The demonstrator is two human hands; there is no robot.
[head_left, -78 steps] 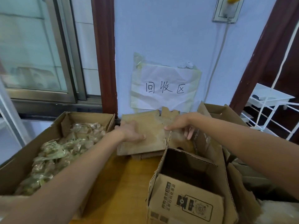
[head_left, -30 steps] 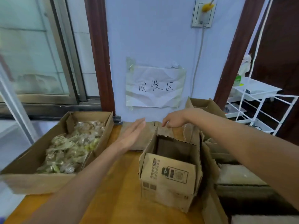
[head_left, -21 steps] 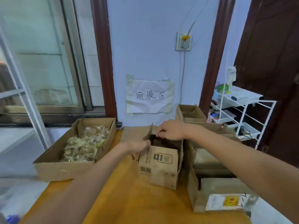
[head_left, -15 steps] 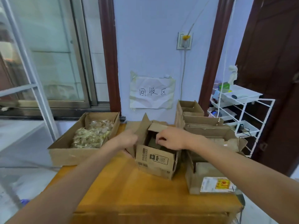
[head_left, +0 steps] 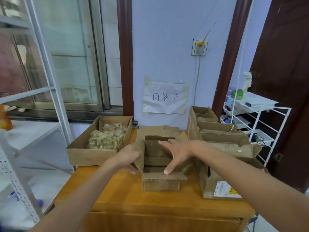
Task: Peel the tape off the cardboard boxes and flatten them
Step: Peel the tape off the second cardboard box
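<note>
At the centre of the frame an open cardboard box (head_left: 160, 180) stands on the wooden table (head_left: 150, 203). The left hand (head_left: 128, 156) grips its left flap, fingers curled round the edge. The right hand (head_left: 177, 152) hangs spread over the opening, fingers straight, thumb touching the near flap. Flattened cardboard (head_left: 157, 130) lies behind.

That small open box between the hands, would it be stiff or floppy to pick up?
Probably light: the small box looks empty inside. Likely floppy, since its flaps are open and the left hand grips one loose. It shouldn't roll, sitting flat on the table.
</note>
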